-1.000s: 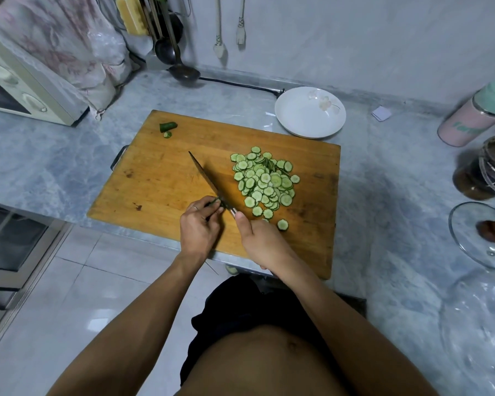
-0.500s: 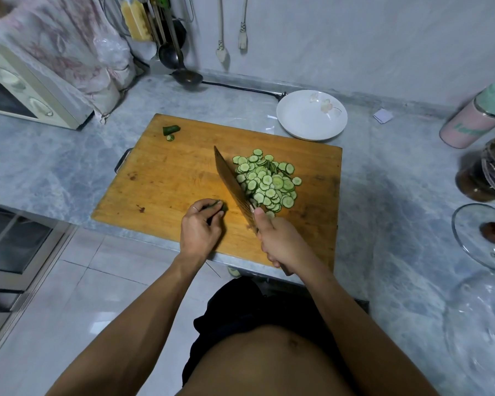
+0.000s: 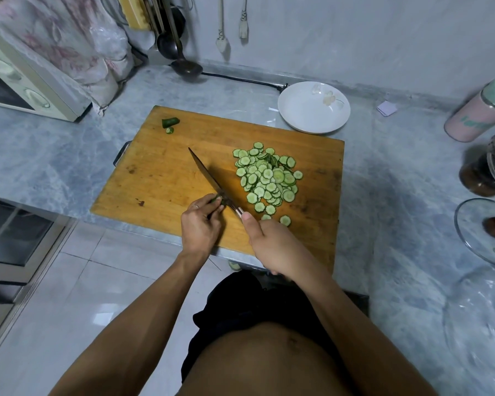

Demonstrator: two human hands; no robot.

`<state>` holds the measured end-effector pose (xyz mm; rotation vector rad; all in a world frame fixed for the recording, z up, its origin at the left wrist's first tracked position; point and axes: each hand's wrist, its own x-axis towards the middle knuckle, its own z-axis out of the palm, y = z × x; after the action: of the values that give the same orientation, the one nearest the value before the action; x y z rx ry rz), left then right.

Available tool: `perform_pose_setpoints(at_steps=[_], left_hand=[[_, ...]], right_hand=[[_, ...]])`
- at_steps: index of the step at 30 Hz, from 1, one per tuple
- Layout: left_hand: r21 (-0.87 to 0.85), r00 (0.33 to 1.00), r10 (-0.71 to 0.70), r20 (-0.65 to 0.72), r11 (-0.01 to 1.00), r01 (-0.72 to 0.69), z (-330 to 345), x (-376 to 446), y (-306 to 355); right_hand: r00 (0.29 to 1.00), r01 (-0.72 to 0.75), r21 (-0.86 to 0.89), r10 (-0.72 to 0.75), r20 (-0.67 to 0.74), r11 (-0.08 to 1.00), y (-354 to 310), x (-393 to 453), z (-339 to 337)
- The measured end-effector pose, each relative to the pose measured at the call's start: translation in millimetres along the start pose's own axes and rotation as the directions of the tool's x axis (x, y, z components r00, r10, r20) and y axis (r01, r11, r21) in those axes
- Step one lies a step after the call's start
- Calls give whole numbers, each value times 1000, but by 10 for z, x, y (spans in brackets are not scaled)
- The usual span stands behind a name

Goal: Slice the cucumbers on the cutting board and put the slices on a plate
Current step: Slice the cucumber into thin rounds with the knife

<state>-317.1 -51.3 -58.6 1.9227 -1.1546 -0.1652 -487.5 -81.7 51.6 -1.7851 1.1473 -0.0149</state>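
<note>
Left hand (image 3: 200,227) pinches the cucumber stub (image 3: 216,199); right hand (image 3: 272,244) grips the knife (image 3: 209,178). Fingertips should stay tucked back, cuts thin.

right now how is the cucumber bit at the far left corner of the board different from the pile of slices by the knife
The cucumber end piece is a dark green chunk with its skin showing; the pile of slices is thin rounds showing pale flesh with green rims. The end piece sits nearly alone at the board's far left corner, one small slice beside it; the pile lies heaped and overlapping, right of the knife. Both rest on the cutting board, not on the plate.
</note>
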Motion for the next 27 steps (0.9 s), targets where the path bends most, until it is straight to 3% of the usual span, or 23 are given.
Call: perform_pose_setpoints(at_steps=[9, 18, 27], left_hand=[[-3, 999, -29, -28, 1000, 28, 28, -6, 7], [-4, 999, -47, -5, 999, 47, 23, -9, -26], [-2, 999, -11, -41, 1000, 10, -13, 7, -10]], right_hand=[[1000, -2, -81, 0, -30, 997, 35, 340, 243], [987, -150, 193, 157, -21, 970, 171, 298, 13], [995, -90, 160, 96, -33, 983, 148, 180, -25]])
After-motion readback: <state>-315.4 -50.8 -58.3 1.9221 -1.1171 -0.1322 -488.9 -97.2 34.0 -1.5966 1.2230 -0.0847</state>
